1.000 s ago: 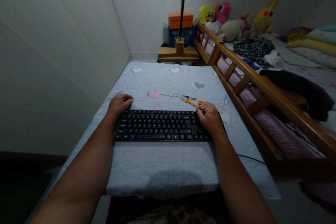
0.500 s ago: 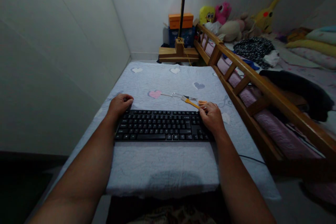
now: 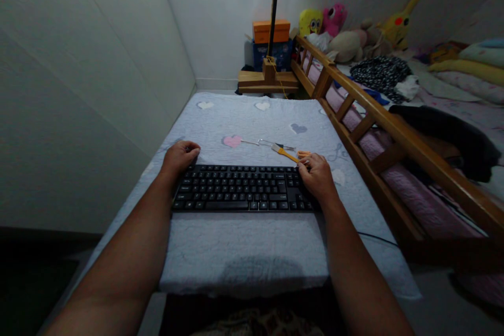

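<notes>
A black keyboard [image 3: 236, 189] lies flat on the cloth-covered table [image 3: 236, 252]. My left hand [image 3: 180, 157] rests at its upper left corner, fingers curled; whether anything is in them is hidden. At the upper right part of the keyboard is my right hand [image 3: 315, 170], its fingers pressed together beside the handle end of a yellow brush [image 3: 285, 154]; the contact is too small to make out. Behind the keyboard lie a thin white stick [image 3: 249, 142], a bent wire tool [image 3: 266, 142] and a small orange item [image 3: 303, 154].
A wooden bed rail [image 3: 370, 115] runs along the right side, with clothes and plush toys [image 3: 345, 44] beyond it. A wooden stand [image 3: 268, 81] with a dark pole and an orange box [image 3: 271, 31] are behind the table. A pale wall rises at left.
My right hand has shifted very slightly to the left. Everything else looks the same.
</notes>
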`<move>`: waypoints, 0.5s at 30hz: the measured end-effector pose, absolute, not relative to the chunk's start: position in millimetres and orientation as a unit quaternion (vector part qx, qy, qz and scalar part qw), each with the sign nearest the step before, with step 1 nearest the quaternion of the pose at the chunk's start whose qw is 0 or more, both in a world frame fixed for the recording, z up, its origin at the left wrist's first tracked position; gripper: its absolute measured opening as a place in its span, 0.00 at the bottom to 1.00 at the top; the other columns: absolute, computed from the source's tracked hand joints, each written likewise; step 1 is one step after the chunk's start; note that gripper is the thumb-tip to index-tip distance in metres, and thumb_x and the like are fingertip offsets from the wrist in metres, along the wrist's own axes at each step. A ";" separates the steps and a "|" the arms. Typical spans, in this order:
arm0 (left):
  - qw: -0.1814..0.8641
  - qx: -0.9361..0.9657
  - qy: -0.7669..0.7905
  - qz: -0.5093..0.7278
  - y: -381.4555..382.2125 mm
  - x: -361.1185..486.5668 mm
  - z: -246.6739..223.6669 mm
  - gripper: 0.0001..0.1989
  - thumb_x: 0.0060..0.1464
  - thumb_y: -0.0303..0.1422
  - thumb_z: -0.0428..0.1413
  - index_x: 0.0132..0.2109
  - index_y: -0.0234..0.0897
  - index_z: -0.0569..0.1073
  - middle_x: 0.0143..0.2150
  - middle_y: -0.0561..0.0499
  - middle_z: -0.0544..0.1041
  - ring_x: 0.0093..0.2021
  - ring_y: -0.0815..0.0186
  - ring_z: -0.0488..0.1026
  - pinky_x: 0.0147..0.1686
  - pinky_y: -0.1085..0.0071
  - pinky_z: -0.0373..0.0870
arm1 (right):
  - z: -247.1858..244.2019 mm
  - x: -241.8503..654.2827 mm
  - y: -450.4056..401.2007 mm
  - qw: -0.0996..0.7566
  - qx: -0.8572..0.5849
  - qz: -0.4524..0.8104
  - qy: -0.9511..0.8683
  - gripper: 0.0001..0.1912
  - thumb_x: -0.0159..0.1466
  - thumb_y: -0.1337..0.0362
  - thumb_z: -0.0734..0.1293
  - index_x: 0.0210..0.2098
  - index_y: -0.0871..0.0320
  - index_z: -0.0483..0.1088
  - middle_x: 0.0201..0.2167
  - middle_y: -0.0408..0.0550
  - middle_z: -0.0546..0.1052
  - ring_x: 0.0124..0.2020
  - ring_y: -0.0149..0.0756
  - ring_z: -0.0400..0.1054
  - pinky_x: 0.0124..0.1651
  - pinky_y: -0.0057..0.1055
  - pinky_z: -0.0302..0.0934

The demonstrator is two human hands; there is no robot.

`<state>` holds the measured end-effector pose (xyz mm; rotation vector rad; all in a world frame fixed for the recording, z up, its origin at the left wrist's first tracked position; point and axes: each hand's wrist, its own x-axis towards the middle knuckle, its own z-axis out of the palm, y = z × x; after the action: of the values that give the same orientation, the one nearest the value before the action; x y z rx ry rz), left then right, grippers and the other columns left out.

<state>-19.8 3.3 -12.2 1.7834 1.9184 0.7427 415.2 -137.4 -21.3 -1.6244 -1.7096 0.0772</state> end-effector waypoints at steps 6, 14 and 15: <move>0.202 0.640 0.690 0.271 3.9 -20.2 -13.9 0.08 0.50 0.37 0.61 0.35 0.43 0.84 0.43 0.47 0.87 0.48 0.51 0.84 0.59 0.57 0.80 | -20.5 412.1 -137.8 0.380 -0.631 0.035 -0.675 0.07 0.69 0.67 0.69 0.36 0.51 0.79 0.51 0.59 0.88 0.57 0.58 0.80 0.65 0.60 0.71; 0.209 0.634 0.694 0.269 3.6 -19.9 -13.7 0.10 0.49 0.38 0.61 0.36 0.42 0.84 0.44 0.46 0.88 0.48 0.51 0.84 0.59 0.57 0.80 | -19.9 408.8 -137.5 0.370 -0.626 0.033 -0.686 0.08 0.70 0.67 0.69 0.35 0.51 0.79 0.44 0.57 0.87 0.59 0.58 0.80 0.64 0.58 0.71; 0.210 0.635 0.693 0.269 3.6 -19.7 -13.2 0.10 0.49 0.38 0.61 0.36 0.42 0.84 0.45 0.46 0.88 0.48 0.51 0.84 0.59 0.57 0.80 | -19.8 408.8 -137.4 0.369 -0.627 0.034 -0.686 0.07 0.70 0.67 0.69 0.35 0.51 0.79 0.44 0.57 0.87 0.59 0.58 0.80 0.64 0.57 0.71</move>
<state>-19.7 3.6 -13.2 1.7645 1.9283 0.7483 408.8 -137.4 -19.8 -1.6089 -1.7602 0.0876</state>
